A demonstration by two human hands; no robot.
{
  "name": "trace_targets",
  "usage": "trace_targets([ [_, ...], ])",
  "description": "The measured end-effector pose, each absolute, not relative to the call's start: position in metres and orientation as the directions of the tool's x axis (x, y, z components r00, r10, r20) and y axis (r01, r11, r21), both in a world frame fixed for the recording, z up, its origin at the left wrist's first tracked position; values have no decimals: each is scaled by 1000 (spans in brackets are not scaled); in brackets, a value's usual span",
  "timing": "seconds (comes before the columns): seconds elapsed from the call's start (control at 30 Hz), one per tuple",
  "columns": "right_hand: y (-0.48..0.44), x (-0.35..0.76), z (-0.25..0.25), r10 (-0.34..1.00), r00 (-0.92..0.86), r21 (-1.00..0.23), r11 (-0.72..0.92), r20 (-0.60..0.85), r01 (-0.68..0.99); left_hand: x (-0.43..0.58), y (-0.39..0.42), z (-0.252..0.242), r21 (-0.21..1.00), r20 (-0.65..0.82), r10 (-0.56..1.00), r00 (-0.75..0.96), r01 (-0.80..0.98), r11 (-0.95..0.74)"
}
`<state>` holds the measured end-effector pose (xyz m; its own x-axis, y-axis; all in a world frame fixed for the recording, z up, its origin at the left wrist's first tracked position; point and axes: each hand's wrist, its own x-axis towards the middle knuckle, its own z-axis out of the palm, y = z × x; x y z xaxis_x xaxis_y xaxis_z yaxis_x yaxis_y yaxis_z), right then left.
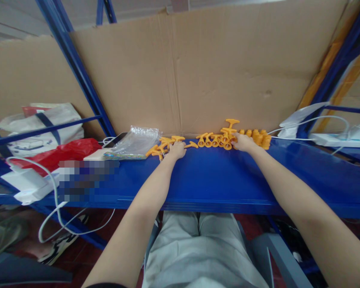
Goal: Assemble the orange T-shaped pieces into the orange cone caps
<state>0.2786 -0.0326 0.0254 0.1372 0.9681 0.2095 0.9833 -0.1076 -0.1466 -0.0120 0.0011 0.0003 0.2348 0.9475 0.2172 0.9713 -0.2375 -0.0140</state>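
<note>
Orange T-shaped plastic pieces [167, 141] lie in a loose pile at the back of the blue shelf top. My left hand [177, 149] is closed at the right side of this pile, with an orange piece [192, 145] showing at its fingers. Farther right, several orange pieces with round open ends [208, 141] stand in a row, some stacked at its right end. My right hand [242, 142] touches that stack, its fingertips closed against an orange part. Behind and beside it are upright orange cylindrical pieces [260, 139].
Clear plastic bags [134, 142] lie left of the pile. Farther left are a red bag [65, 154], a white cloth bag [44, 128] and a white power strip [41, 190] with cables. Cardboard [198, 72] backs the shelf. A person's leg and shoe show lower left.
</note>
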Motion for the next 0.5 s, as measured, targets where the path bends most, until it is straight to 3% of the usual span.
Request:
trace_targets([
  [0.2,-31,282,25,966,121,-137,-92,226,986,-10,-3,5,41,291,933,211,972,-233],
  [0.5,-25,290,24,956,151,-179,-107,251,978,-9,5,7,277,492,870,24,943,-183],
])
